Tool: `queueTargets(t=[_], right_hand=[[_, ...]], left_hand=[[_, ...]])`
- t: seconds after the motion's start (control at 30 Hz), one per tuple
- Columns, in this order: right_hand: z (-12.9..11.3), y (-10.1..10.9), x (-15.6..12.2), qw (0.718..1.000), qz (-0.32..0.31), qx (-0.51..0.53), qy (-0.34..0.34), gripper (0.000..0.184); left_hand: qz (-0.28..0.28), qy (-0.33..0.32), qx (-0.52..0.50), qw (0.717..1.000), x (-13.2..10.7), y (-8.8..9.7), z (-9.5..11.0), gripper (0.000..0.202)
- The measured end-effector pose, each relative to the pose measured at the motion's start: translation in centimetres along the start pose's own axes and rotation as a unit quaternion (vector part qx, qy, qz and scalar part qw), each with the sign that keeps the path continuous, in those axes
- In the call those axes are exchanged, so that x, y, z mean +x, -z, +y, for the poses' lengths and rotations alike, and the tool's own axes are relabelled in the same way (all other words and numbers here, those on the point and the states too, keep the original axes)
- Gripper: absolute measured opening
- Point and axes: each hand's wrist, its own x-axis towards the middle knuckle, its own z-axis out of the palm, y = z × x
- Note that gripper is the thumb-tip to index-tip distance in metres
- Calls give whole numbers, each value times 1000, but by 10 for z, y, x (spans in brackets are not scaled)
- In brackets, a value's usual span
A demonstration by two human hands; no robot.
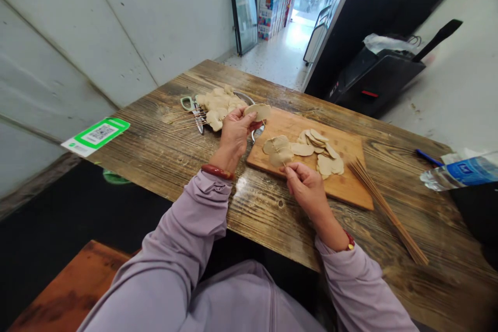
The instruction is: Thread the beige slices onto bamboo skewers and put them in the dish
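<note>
Between the thumb and fingers of my left hand (236,132) is a thin, beige, rounded slice (260,112), held above the cutting board's left edge. My right hand (307,187) pinches the lower end of a thin wooden skewer (285,165), and several beige slices (280,155) are threaded on it. Loose slices (330,164) lie in overlapping piles on the wooden cutting board (350,189), just beyond my right hand. Left of my left hand, many skewered slices (218,104) are heaped on a metal plate (246,97), their sticks pointing left. What food the slices are I cannot tell.
Scissors (197,116) with green handles lie beside the heap. A bundle of bare skewers (389,212) rests against the board's right edge. A water bottle (462,172) lies at the far right, and a QR-code card (97,135) sits at the table's left edge.
</note>
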Motion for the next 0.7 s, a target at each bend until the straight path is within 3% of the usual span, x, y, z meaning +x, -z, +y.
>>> queueTargets(t=[0.7], right_hand=[[-2, 0, 3, 1000, 12, -10, 0, 30]], left_hand=[[15, -23, 47, 998, -4, -3, 1, 12]])
